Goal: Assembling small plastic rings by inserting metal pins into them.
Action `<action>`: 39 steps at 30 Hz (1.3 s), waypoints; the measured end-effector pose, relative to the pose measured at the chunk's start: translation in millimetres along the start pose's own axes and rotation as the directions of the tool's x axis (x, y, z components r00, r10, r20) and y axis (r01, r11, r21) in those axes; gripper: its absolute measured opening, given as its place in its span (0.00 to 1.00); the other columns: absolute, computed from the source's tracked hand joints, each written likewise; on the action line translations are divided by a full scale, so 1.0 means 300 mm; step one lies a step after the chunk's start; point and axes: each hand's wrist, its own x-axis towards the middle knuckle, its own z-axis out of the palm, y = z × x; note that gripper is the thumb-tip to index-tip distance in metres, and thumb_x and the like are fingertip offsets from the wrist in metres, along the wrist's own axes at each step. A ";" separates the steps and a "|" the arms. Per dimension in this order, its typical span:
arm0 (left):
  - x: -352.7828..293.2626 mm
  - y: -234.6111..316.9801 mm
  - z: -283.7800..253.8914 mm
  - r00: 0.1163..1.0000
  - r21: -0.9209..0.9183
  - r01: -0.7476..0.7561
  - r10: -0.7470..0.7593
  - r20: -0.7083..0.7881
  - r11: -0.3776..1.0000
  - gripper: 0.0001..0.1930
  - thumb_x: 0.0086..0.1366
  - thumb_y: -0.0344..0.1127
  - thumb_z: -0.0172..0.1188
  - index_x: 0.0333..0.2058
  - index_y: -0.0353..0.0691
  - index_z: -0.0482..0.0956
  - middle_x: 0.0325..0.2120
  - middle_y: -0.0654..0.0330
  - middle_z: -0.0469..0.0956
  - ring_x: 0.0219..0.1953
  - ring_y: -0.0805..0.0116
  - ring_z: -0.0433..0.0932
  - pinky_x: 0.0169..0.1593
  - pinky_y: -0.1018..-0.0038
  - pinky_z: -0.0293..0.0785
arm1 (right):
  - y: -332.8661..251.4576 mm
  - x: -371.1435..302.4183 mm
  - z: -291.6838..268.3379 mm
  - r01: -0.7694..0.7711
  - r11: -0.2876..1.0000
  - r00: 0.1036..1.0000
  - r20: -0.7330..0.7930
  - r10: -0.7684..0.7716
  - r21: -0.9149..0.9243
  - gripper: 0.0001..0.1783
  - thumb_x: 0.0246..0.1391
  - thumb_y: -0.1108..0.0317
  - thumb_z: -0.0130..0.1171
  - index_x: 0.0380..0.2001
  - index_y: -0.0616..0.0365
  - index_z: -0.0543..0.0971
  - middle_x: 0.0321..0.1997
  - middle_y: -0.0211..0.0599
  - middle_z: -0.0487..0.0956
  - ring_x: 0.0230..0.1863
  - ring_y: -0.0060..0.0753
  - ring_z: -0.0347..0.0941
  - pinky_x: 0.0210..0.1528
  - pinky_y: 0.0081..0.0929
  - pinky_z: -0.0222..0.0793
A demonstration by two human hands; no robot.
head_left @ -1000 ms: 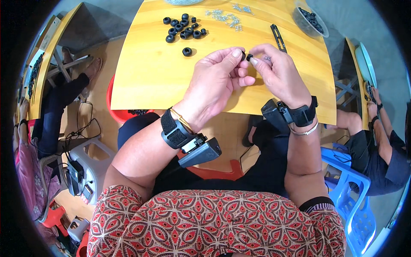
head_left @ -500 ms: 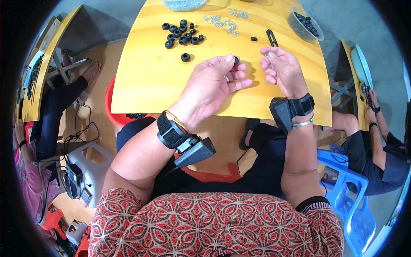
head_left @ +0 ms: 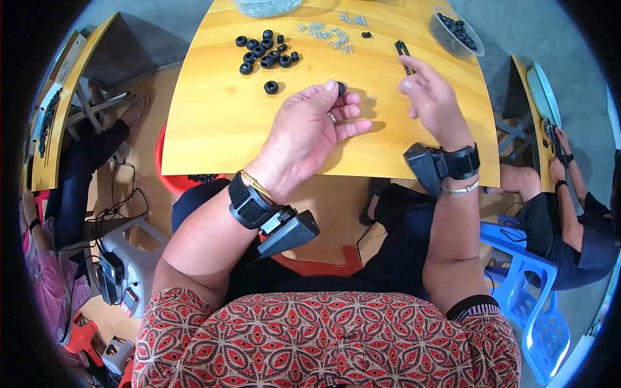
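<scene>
My left hand [head_left: 310, 123] is palm up over the near part of the yellow table. Its thumb and index finger pinch a round black bead-like piece [head_left: 341, 89]. To its right, my right hand [head_left: 436, 107] is slightly blurred, index finger stretched out and the others loosely bent, with nothing visible in it. The index fingertip is by a long black slotted piece [head_left: 402, 49], partly behind the hand. A tiny clear piece [head_left: 372, 99] lies on the wood between my hands. Several round black pieces [head_left: 266, 61] with holes sit in a group beyond my left hand; one [head_left: 271, 87] is apart.
Small clear pieces [head_left: 326, 33] are scattered at the far middle, near a small black piece [head_left: 367, 35]. A tub of clear pieces [head_left: 268, 6] and a tub of black pieces [head_left: 456, 35] stand beyond. A red basin [head_left: 169, 169] is below the table's left edge. People sit on both sides.
My right hand has opened and moved slightly up, and a tiny clear piece now shows on the table. The small black piece lies farther away. My left hand keeps its pinch.
</scene>
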 end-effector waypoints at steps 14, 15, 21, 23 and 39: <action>0.007 0.076 -0.047 0.978 -0.119 -0.179 0.164 -0.125 0.977 0.10 0.63 0.38 0.40 0.32 0.37 0.65 0.30 0.57 0.65 0.34 0.66 0.66 0.49 0.64 0.63 | 0.012 -0.008 -0.001 0.083 0.996 0.990 0.115 -0.078 -0.042 0.10 0.48 0.69 0.49 0.31 0.64 0.70 0.19 0.34 0.70 0.22 0.24 0.65 0.24 0.20 0.61; 0.006 0.070 -0.049 0.977 -0.098 -0.201 0.191 -0.097 0.975 0.10 0.63 0.38 0.40 0.32 0.37 0.65 0.29 0.57 0.66 0.34 0.66 0.66 0.49 0.64 0.62 | 0.002 -0.012 0.011 0.101 0.993 0.989 0.117 -0.093 -0.068 0.09 0.48 0.69 0.48 0.30 0.65 0.70 0.19 0.36 0.70 0.22 0.26 0.66 0.25 0.21 0.62; -0.006 0.075 -0.064 0.988 -0.206 -0.151 0.155 0.002 0.967 0.11 0.62 0.39 0.40 0.30 0.38 0.66 0.24 0.61 0.67 0.28 0.70 0.67 0.40 0.69 0.68 | -0.082 -0.028 0.065 0.172 0.970 0.972 0.188 -0.139 -0.174 0.09 0.47 0.69 0.48 0.29 0.64 0.69 0.19 0.43 0.71 0.22 0.36 0.67 0.27 0.25 0.63; -0.030 0.060 -0.045 0.989 -0.225 -0.130 0.144 0.046 0.966 0.10 0.62 0.37 0.41 0.27 0.38 0.66 0.19 0.63 0.67 0.24 0.72 0.67 0.34 0.74 0.68 | -0.092 -0.005 0.105 0.242 0.959 0.956 0.204 -0.210 -0.148 0.09 0.47 0.68 0.49 0.31 0.63 0.68 0.19 0.43 0.70 0.22 0.38 0.67 0.26 0.27 0.63; -0.157 -0.017 0.092 0.842 -0.008 0.086 -0.069 0.536 0.996 0.10 0.60 0.35 0.47 0.34 0.33 0.69 0.22 0.60 0.70 0.22 0.72 0.70 0.28 0.79 0.70 | -0.153 0.140 0.261 0.602 0.780 0.698 0.585 -0.412 -0.169 0.06 0.43 0.72 0.50 0.23 0.62 0.66 0.21 0.43 0.69 0.25 0.48 0.66 0.28 0.34 0.63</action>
